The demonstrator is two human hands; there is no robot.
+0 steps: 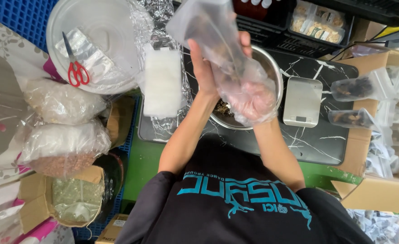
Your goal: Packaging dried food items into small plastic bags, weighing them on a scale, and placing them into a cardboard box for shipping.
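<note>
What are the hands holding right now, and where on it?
A clear plastic pouch above the metal bowl. The left hand grips its side near the middle; the right hand, in a clear plastic glove, is at its lower end.

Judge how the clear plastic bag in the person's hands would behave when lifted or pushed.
The plastic bag is probably floppy: its thin film creases around the left hand. It likely stays light, with little dark filling showing. It may be slippery, since the right hand wears a plastic glove.
</note>
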